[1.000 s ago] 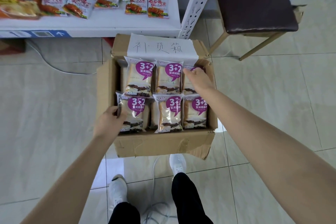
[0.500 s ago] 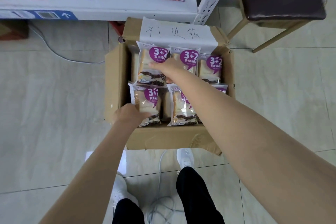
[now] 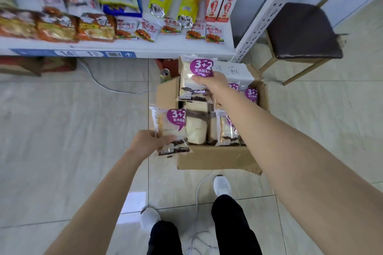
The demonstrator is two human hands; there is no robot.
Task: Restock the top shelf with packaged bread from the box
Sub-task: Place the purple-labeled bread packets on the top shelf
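Note:
An open cardboard box [image 3: 215, 159] stands on the floor in front of my feet, holding several clear bread packs with purple "3+2" labels [image 3: 228, 130]. My left hand [image 3: 149, 143] grips one bread pack [image 3: 172, 128], lifted over the box's near left corner. My right hand [image 3: 213, 83] grips a second bread pack [image 3: 194, 76], raised above the box's far left side. My right forearm hides part of the packs inside.
A low white shelf [image 3: 145, 49] beyond the box carries several snack packets and red cartons [image 3: 221, 4]. A white perforated shelf post [image 3: 263, 14] rises to the right, with a dark-seated stool [image 3: 304, 33] beside it. A white cable [image 3: 107, 87] runs over the tiled floor. A can [image 3: 165, 74] stands behind the box.
Both hands have lifted a bread pack out of the box. The right pack rose toward the shelf and the left pack moved to the box's left edge. The view tilted upward.

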